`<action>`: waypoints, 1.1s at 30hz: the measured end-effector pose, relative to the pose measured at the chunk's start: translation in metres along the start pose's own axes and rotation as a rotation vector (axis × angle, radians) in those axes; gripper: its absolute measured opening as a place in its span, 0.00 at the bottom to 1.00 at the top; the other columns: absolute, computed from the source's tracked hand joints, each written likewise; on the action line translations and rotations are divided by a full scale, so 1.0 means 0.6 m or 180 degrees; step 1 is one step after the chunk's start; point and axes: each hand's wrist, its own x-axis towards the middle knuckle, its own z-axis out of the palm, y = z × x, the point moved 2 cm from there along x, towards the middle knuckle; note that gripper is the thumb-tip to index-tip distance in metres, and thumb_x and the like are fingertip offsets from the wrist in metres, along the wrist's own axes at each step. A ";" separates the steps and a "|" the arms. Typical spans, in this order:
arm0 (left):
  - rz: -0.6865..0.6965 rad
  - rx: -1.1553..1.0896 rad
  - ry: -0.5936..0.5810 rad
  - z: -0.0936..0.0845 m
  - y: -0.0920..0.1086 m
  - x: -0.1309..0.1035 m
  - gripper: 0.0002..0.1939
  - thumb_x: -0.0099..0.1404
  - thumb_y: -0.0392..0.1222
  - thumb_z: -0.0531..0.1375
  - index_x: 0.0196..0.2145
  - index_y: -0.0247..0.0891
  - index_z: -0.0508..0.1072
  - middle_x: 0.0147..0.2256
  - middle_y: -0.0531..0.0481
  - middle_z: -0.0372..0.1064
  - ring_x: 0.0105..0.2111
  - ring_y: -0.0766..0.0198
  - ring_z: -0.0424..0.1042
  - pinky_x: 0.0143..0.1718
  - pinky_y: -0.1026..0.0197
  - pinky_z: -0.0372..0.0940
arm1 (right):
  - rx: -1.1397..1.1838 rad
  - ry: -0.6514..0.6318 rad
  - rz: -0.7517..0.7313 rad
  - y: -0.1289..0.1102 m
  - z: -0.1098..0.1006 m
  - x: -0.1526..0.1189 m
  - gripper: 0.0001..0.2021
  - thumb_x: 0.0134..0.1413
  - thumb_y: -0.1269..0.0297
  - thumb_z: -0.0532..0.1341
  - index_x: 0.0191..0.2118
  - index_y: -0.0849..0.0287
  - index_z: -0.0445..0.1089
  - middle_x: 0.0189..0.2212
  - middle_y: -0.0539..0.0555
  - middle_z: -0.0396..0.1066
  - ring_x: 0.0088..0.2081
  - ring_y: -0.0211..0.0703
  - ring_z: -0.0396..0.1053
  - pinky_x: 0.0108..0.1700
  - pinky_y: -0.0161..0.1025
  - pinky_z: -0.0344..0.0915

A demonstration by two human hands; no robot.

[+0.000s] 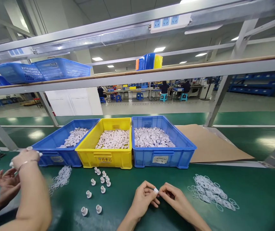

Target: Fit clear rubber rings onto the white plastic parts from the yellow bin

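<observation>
My left hand [144, 197] and my right hand [173, 195] meet over the green table, both pinching one small white plastic fitting [156, 190] between their fingertips. To the left of my hands, several finished white fittings [101, 184] stand scattered on the table. A heap of thin clear rings [210, 191] lies to the right of my right hand.
Three bins of white parts stand in a row behind: blue [62, 142], yellow [108, 150], blue [162, 146]. A co-worker's hands [19, 170] work at the far left beside a second ring pile [61, 178]. A cardboard sheet [211, 144] lies at the right.
</observation>
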 end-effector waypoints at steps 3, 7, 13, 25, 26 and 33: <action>-0.0016 -0.0108 -0.0058 -0.001 0.007 -0.003 0.20 0.60 0.51 0.65 0.39 0.32 0.66 0.32 0.44 0.73 0.26 0.65 0.74 0.26 0.65 0.68 | -0.0053 0.0070 0.0010 0.008 -0.002 0.001 0.20 0.66 0.47 0.53 0.30 0.55 0.70 0.30 0.49 0.67 0.31 0.41 0.62 0.32 0.36 0.56; -0.0039 -0.0105 -0.0109 -0.003 0.019 -0.008 0.20 0.61 0.52 0.64 0.39 0.33 0.65 0.34 0.42 0.74 0.27 0.64 0.74 0.29 0.63 0.69 | -0.0030 0.0116 0.0098 0.013 -0.004 0.002 0.20 0.66 0.46 0.53 0.31 0.55 0.69 0.27 0.48 0.66 0.29 0.40 0.60 0.30 0.36 0.55; -0.0118 -0.0160 -0.0308 -0.001 0.008 -0.011 0.21 0.62 0.53 0.63 0.41 0.33 0.63 0.33 0.44 0.73 0.28 0.62 0.75 0.29 0.62 0.69 | 0.0378 -0.0137 0.0087 0.005 0.006 0.002 0.16 0.65 0.47 0.55 0.43 0.52 0.71 0.32 0.48 0.71 0.33 0.41 0.66 0.35 0.35 0.60; -0.0095 -0.0255 -0.0331 -0.001 0.007 -0.009 0.20 0.63 0.53 0.63 0.40 0.34 0.63 0.33 0.45 0.73 0.28 0.64 0.73 0.30 0.61 0.69 | 0.0367 -0.0106 0.0050 0.007 0.003 0.002 0.15 0.65 0.48 0.56 0.41 0.52 0.72 0.31 0.48 0.71 0.33 0.41 0.65 0.34 0.34 0.60; -0.0103 -0.0263 -0.0335 -0.001 0.006 -0.009 0.20 0.62 0.53 0.63 0.40 0.33 0.64 0.33 0.45 0.73 0.28 0.64 0.73 0.30 0.61 0.68 | 0.0414 -0.0134 0.0051 0.006 0.003 0.002 0.15 0.65 0.48 0.56 0.42 0.52 0.72 0.32 0.48 0.71 0.33 0.41 0.66 0.35 0.35 0.61; -0.0162 -0.0221 -0.0336 -0.003 0.000 -0.007 0.22 0.62 0.55 0.63 0.38 0.30 0.67 0.32 0.43 0.73 0.26 0.66 0.72 0.29 0.62 0.67 | 0.0427 -0.0202 0.0060 -0.003 0.002 0.000 0.16 0.65 0.47 0.57 0.45 0.52 0.72 0.34 0.49 0.73 0.35 0.42 0.68 0.36 0.35 0.64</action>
